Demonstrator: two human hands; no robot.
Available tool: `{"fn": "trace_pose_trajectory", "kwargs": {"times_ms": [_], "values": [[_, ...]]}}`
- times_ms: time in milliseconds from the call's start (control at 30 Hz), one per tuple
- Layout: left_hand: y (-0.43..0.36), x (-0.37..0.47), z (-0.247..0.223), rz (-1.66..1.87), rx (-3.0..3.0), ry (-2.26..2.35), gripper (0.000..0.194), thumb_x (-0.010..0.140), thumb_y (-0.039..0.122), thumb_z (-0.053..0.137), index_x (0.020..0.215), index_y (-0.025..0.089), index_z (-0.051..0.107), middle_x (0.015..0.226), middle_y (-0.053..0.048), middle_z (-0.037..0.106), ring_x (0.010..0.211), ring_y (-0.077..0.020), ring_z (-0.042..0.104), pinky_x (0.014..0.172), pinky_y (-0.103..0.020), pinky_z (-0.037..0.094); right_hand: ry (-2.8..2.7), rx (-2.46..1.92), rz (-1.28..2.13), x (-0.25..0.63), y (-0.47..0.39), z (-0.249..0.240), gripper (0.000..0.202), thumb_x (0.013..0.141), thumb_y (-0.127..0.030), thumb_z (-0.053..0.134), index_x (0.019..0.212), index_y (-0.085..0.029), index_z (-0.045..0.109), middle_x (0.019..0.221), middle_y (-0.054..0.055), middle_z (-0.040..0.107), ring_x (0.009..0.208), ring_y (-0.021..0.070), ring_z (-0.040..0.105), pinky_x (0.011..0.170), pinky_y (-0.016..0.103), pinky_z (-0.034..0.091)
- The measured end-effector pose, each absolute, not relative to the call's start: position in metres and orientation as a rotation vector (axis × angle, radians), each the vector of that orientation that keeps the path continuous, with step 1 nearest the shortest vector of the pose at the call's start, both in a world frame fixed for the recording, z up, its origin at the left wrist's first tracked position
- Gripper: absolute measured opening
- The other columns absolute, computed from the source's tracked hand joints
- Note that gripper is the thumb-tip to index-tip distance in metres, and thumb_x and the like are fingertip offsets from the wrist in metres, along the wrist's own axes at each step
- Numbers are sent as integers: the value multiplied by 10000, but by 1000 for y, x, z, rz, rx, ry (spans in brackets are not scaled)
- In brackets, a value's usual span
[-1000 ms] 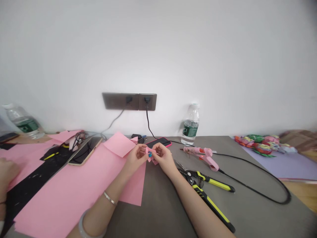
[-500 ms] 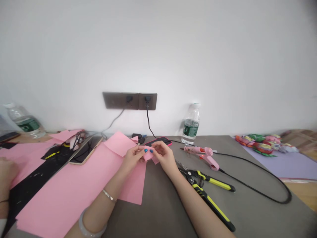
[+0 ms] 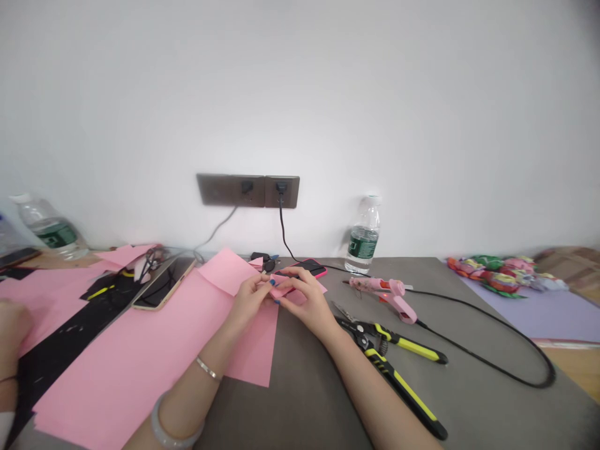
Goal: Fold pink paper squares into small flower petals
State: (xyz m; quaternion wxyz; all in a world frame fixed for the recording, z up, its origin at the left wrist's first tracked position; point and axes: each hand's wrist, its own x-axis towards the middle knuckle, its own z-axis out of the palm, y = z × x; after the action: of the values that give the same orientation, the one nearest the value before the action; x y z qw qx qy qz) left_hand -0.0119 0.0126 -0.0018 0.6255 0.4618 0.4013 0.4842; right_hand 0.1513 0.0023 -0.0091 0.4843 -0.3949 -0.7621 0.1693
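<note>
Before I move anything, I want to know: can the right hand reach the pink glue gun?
Probably yes: nothing stands between the right hand and the pink glue gun, though that hand is handling pink paper.

Between the earlier views and the present one, I find the right hand (image 3: 309, 301) changed from a close pinch, its thumb set beside that of the left hand (image 3: 248, 301), to a spread posture: the fingers now reach leftward across the far side, with the thumb lower on the near side. The small folded pink paper (image 3: 280, 291), half a second ago a square face under both thumbs, now appears partly hidden by the right hand, and a pink corner has emerged to the right of its knuckles.
</note>
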Motion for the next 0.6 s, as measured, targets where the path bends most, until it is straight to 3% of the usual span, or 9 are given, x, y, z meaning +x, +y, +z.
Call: {"fn": "trace_pose_trajectory", "kwargs": {"times_ms": [133, 300, 467, 600], "values": [[13, -12, -2, 1109, 1096, 932, 266, 767, 367, 689, 923, 151, 689, 651, -5, 683, 656, -149, 657, 707, -281, 550, -1838, -964, 385, 154, 1, -6, 76, 862, -228, 646, 845, -248, 717, 1149, 83, 634, 1122, 265, 579, 955, 450, 444], [13, -12, -4, 1134, 1092, 954, 360, 771, 329, 684, 1098, 182, 650, 777, -30, 735, 727, -182, 695, 667, -280, 554, -1883, -949, 419, 154, 0, -5, 125, 801, -235, 720, 922, -249, 692, 1194, 96, 607, 1142, 278, 566, 958, 462, 449], [15, -13, -4, 1130, 1145, 956, 313, 760, 325, 686, 1037, 182, 665, 829, -47, 753, 772, -215, 721, 684, -305, 569, -1855, -932, 503, 152, 0, -4, 79, 837, -273, 690, 910, -244, 685, 1156, 93, 618, 1121, 258, 580, 949, 427, 460], [16, -15, -5, 1136, 1173, 965, 267, 763, 327, 683, 978, 172, 651, 792, -39, 750, 656, -180, 704, 676, -310, 574, -1800, -941, 521, 154, 1, -4, 68, 873, -275, 646, 867, -241, 705, 1047, 82, 648, 1041, 247, 614, 899, 397, 471]]}}
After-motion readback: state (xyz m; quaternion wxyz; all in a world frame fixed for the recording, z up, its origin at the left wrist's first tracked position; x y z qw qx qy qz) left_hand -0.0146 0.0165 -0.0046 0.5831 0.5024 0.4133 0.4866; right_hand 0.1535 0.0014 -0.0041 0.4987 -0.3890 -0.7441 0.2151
